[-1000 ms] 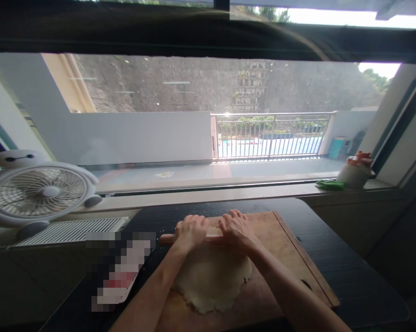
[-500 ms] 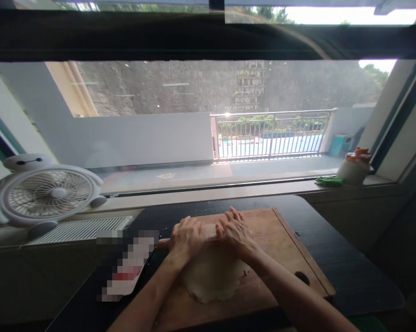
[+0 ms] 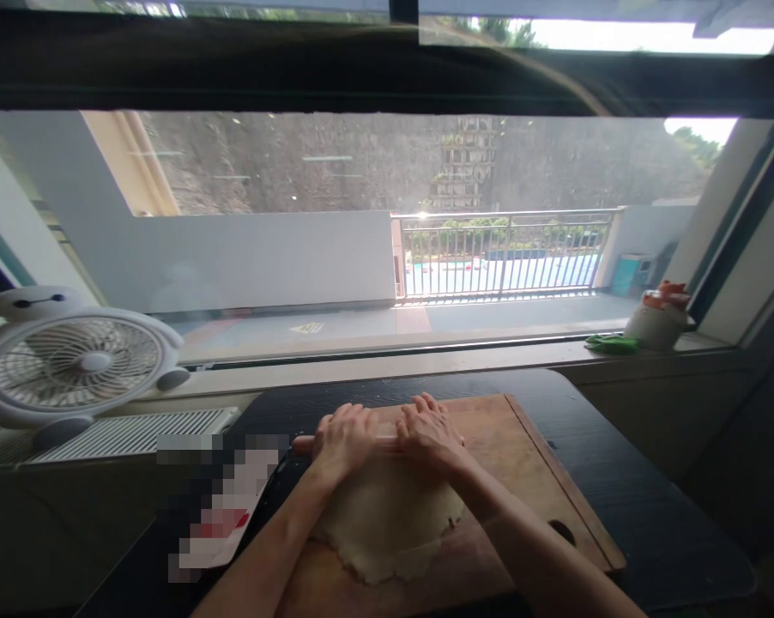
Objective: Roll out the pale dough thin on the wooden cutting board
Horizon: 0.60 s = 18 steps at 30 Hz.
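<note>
A dark table [image 3: 619, 481] stands before a wide, bright window [image 3: 335, 172].

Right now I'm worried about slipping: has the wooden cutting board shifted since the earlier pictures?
No, not visibly: judged against the black table, the wooden cutting board has stayed put; only the camera view shifts.

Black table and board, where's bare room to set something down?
The board has bare wood between the right forearm and its right edge; bare tabletop lies beyond that edge. Crowded: mid-board, where the left hand and right hand are on the rolling pin over the dough, and left, by a blurred item.
</note>
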Available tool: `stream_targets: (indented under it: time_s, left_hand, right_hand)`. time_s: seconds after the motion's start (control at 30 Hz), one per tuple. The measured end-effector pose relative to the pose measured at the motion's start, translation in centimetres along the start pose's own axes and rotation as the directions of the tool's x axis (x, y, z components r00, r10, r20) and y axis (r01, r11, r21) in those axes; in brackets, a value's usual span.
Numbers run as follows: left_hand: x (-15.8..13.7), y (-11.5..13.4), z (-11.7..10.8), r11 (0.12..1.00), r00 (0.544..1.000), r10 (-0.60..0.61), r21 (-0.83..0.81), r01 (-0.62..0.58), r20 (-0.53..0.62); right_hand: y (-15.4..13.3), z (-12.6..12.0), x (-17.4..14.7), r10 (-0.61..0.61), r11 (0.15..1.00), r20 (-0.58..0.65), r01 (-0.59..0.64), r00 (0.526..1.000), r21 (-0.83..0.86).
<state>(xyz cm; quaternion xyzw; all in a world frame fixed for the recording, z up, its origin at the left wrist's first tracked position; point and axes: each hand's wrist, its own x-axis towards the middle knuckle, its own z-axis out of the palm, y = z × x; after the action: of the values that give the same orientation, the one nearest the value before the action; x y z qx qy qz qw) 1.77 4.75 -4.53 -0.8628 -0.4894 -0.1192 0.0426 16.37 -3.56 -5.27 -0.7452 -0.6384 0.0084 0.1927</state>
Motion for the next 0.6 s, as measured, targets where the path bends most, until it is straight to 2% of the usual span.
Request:
stream_targets:
  time_s: [0.2, 0.27, 0.33, 0.43, 0.6]
  left_hand:
    - [-9.4, -0.8, -0.8, 0.992, 0.970, 0.128, 0.015, -0.127, -0.207]
    - [-11.9, -1.3, -0.6, 0.988, 0.959, 0.157, 0.038, -0.152, -0.234]
    - [-13.1, -1.8, -0.4, 0.985, 0.953, 0.172, 0.066, -0.160, -0.249]
    - [-12.3, -2.5, -0.4, 0.991, 0.963, 0.114, 0.090, -0.094, -0.245]
    - [-6.7, -3.6, -0.4, 0.996, 0.983, -0.050, 0.060, 0.061, -0.176]
  right_hand:
    - [-1.9, -0.6, -6.1, -0.108, 0.990, -0.112, 0.117, 0.988, 0.081]
    - [-2.1, -0.4, -6.5, -0.135, 0.985, -0.120, 0.146, 0.984, 0.095]
    - [-2.3, -0.1, -5.7, -0.149, 0.983, -0.112, 0.160, 0.983, 0.093]
    - [-3.2, 0.3, -2.5, -0.122, 0.990, -0.075, 0.127, 0.990, 0.060]
    - [-5.1, 1.6, 4.5, -0.042, 0.998, 0.045, 0.040, 0.998, 0.043]
